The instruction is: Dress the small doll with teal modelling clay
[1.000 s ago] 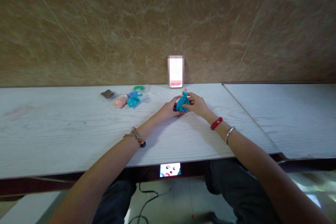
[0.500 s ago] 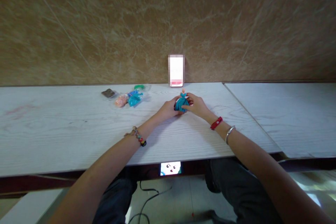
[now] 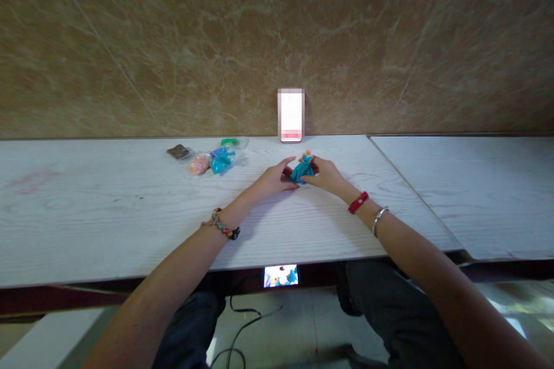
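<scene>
"The right hand (image 3: 326, 176): what does it grip?"

"The blue piece (image 3: 302, 170), thumb in front, between both hands over the white table (image 3: 130, 242). The left hand (image 3: 274, 179) curves open beside it; whether it touches cannot be told."

"How should the piece be held?"

"Lightly, as it looks soft, with pressure kept off the peach-coloured top (image 3: 308, 153)."

"And farther out?"

"A bright phone (image 3: 291, 115) behind; the turquoise bag (image 3: 222, 163) to the left."
</scene>
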Available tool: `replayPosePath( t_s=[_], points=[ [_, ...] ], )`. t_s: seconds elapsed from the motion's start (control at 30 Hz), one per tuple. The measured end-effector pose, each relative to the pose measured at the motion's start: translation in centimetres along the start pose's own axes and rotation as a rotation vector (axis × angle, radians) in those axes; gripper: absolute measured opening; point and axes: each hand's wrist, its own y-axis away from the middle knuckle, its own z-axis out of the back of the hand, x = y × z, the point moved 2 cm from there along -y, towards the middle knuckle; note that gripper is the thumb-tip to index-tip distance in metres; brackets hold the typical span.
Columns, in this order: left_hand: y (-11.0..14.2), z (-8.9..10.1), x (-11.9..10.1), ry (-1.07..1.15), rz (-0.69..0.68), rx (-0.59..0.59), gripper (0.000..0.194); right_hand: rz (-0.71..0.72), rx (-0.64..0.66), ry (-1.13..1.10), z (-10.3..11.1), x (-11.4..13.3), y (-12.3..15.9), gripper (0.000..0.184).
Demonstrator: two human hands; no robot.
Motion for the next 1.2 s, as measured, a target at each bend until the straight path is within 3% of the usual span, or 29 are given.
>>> replayPosePath(
  t_s=[0.13, 0.43, 0.63, 0.9, 1.2],
  points=[
    [0.0, -0.1, -0.2, -0.072, 0.018, -0.012, 0.066, -0.021, 0.03, 0.007, 0.1, -0.1, 0.0, 0.043],
    [-0.1, -0.4, -0.5, -0.15, -0.015, -0.015, 0.07, -0.106, 0.042, -0.207, 0.5, -1.8, -0.2, 0.034],
    [-0.1, -0.3, -0.5, -0.165, -0.028, -0.027, 0.059, -0.142, -0.036, -0.384, 1.1, -2.1, -0.7, 0.027],
    [0.0, -0.6, -1.0, -0.106, -0.017, -0.03, 0.073, 0.033, -0.086, -0.184, 0.7, 0.2, -0.4, 0.023],
    [-0.1, -0.6, -1.1, -0.271, 0.003, -0.013, 0.062, 0.079, -0.079, -0.083, 0.2, 0.7, -0.3, 0.024]
  ],
)
